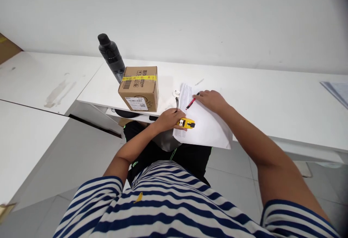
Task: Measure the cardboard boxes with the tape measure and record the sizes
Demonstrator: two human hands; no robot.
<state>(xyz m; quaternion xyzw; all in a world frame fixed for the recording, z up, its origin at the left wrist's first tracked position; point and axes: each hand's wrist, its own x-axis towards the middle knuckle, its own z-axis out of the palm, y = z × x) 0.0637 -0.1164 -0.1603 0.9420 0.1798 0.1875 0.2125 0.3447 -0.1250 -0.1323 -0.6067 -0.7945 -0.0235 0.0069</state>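
My left hand [170, 120] is closed around a yellow tape measure [187, 123] with a black catch, above the left edge of a stack of papers [206, 131]. A thin black cord or loop [177, 104] rises beside its fingers. My right hand [212, 101] rests on the upper part of the papers. Its fingers are closed on the upper end of a slim red and black pen [192, 101], whose other end points down-left toward the sheet. The papers are printed along the left side and blank over most of the top sheet, which overhangs the table's front edge.
A taped cardboard box [140, 89] stands left of the papers on the white table [272, 107], with a black bottle [111, 57] behind it. A small white object [176, 93] lies near the papers. More papers [337, 91] lie far right. An open shelf shows under the tabletop.
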